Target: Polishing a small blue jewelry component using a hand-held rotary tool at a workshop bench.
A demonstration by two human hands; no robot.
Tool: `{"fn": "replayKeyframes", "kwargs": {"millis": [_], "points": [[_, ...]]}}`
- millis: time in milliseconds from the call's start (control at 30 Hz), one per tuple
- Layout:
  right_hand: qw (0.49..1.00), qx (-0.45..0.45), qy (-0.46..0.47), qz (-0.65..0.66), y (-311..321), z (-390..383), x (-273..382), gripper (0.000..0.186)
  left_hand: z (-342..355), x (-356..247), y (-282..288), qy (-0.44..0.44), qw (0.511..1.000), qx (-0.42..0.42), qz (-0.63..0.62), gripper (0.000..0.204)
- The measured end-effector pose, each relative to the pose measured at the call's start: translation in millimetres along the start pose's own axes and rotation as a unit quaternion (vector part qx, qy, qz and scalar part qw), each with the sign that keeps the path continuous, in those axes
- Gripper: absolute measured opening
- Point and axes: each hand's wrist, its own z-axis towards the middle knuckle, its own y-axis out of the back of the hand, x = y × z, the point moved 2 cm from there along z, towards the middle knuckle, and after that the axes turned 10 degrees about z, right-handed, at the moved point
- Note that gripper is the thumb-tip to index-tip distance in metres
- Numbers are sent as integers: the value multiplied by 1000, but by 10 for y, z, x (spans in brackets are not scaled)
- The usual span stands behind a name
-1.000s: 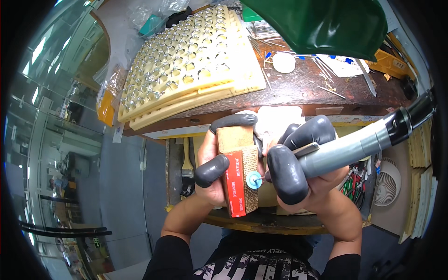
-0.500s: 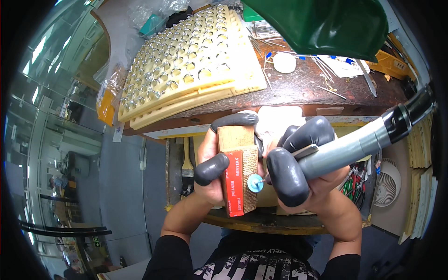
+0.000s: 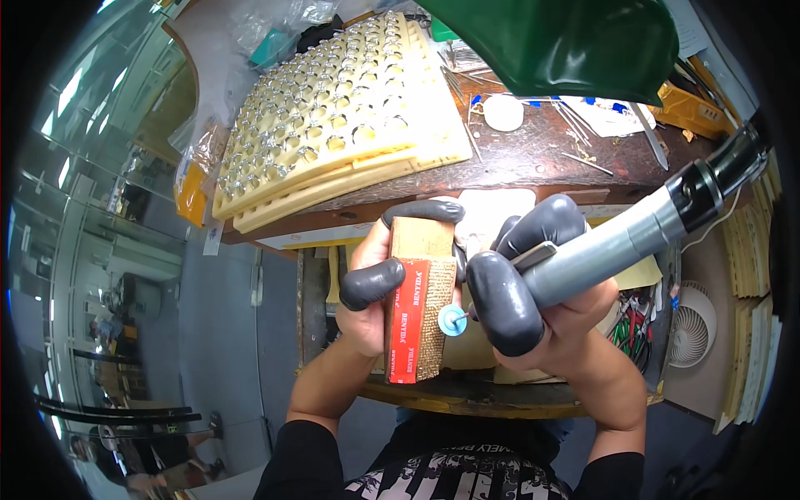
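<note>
My left hand, with black rubber finger cots, is closed around an upright wooden block with a red tape band and a rough brown, bristly-looking side. My right hand, also in black finger cots, grips a silver rotary handpiece with a black hose end. The light blue disc on its spindle is right at the rough side of the block; I cannot tell whether they touch. A pale white pad or cloth lies behind the hands, partly hidden by them.
A cream tray full of rings covers the back-left bench. Thin tools, a white round pot and a green shade are behind. A fan stands right. Another person shows beyond glass at lower left.
Both hands, the block and the handpiece have shifted slightly up and left, the handpiece's rear end higher. A person has come more into view beyond the glass at lower left.
</note>
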Motion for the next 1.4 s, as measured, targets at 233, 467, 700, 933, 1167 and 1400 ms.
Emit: {"fn": "replayKeyframes", "kwargs": {"millis": [233,467,700,933,1167,1400], "points": [[1000,2,15,-22,-7,29,16,4,4,-1,-14,-6,1000,0,1,71],[999,10,13,-47,-17,50,38,9,10,-28,-68,-20,999,-26,13,70],[999,4,-5,-39,-16,35,37,7,3,-3,0,-11,1000,-18,17,72],[1000,-13,-4,-15,-28,61,41,5,-1,12,-8,-10,1000,-9,6,72],[1000,-13,-1,-25,-31,44,35,6,-1,18,0,-19,1000,-11,7,72],[999,33,-5,-42,42,-56,26,12,-21,41,18,-8,1000,-9,-18,74]]}}
